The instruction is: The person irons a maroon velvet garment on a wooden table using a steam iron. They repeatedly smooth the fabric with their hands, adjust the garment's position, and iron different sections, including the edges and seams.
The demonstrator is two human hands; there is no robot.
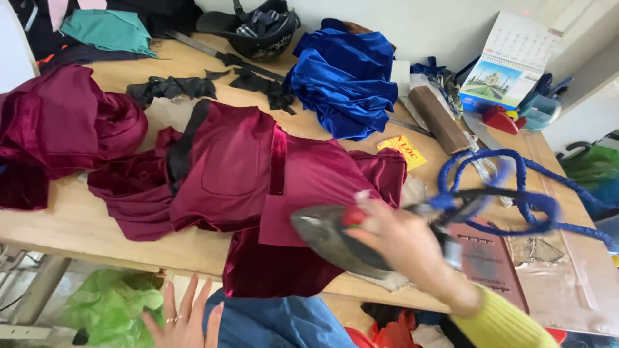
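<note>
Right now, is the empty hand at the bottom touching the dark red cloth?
Apart. The head view shows the left hand spread open below the table edge, with bare wood and floor between it and the dark red cloth.

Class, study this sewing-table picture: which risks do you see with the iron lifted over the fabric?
1. The right hand holds the iron tilted above the maroon velvet garment; its soleplate might scorch or flatten the pile if set down.
2. The blue cord loops loosely over the table and could snag.
3. The left hand is off the table, so the garment lies unsteadied.
</note>
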